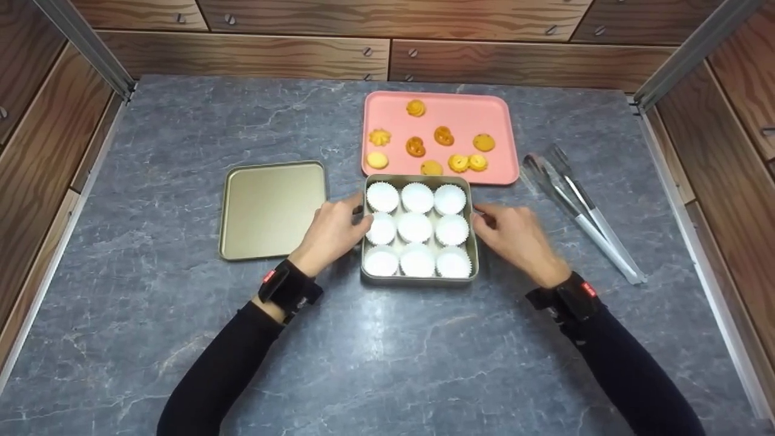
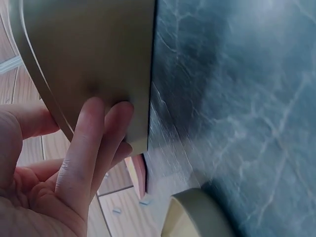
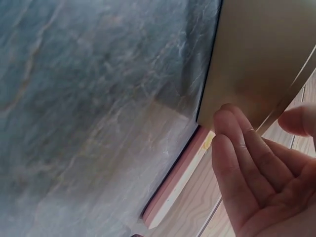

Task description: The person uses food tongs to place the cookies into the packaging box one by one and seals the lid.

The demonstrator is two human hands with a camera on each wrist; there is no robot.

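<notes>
Nine white paper cups sit in three rows inside a gold tin on the table, seen from the head. The left hand and right hand are at its two sides. Behind it, a pink tray has cookies. A flat gold lid lies left, and tongs lie right. From the left wrist, nearly straight fingers touch the tin's side, with the thumb by its rim. From the right wrist, straight fingers lie close together by the tin; I cannot tell if they touch it.
</notes>
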